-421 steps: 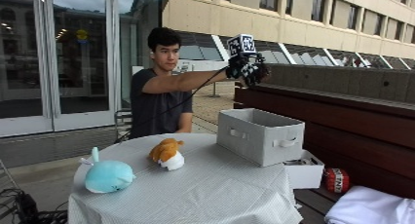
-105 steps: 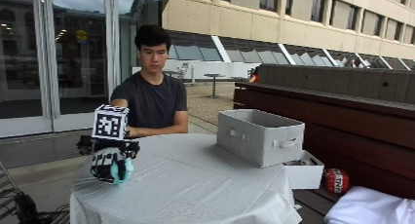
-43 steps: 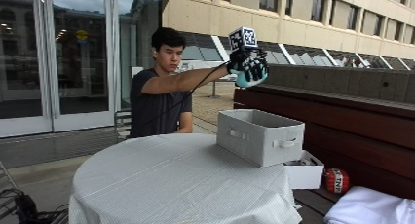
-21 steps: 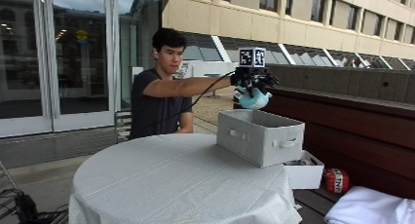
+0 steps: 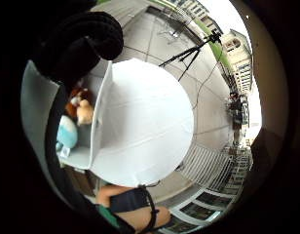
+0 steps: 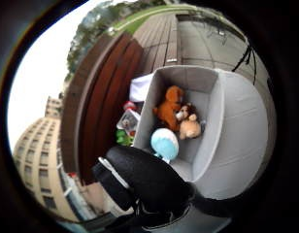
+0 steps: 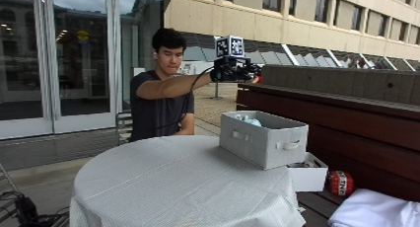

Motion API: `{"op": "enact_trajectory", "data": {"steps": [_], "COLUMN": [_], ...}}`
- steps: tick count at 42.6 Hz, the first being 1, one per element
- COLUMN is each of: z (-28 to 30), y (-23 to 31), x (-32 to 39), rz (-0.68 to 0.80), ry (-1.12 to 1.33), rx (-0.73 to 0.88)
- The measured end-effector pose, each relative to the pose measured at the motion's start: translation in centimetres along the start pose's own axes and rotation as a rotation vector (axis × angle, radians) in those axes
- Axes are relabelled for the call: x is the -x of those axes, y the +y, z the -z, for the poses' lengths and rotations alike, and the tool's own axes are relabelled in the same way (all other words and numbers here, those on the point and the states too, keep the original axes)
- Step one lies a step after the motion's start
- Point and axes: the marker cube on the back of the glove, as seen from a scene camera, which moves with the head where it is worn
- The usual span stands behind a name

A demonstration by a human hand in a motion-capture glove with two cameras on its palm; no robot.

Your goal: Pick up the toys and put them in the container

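Observation:
My gloved right hand (image 7: 231,71) hangs in the air above the grey fabric container (image 7: 262,145), fingers relaxed and holding nothing. The container stands on the right side of the round white-clothed table (image 7: 170,187). A light blue plush toy (image 7: 251,121) peeks over its rim. From the thumb side palm view, the container (image 6: 237,131) holds the blue toy (image 6: 164,143), an orange plush (image 6: 170,108) and a tan-and-brown plush (image 6: 189,125). The little finger side palm view shows the blue toy (image 5: 67,132) and the orange plush (image 5: 82,108) in the container (image 5: 33,112), beside the table (image 5: 145,122).
A long wooden bench (image 7: 341,118) runs behind the container. A small white box (image 7: 307,175), a red ball (image 7: 339,182) and a white cloth (image 7: 374,212) lie beside the table at the right. A tripod (image 5: 189,51) stands on the pavement beyond the table.
A second ago my hand held the blue toy high over the container, then lowered it. Now the toy lies inside and my hand is above it, holding nothing.

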Motion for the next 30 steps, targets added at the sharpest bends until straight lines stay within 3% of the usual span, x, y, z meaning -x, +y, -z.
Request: {"op": "enact_trajectory", "data": {"steps": [17,30], "z": [0.9,1.1], "y": [7.0,12.5], "x": [-16.7,-21.1], "rz": [-0.205,-0.24], "ry": [0.091,0.142], "rx": [-0.029,-0.044]}}
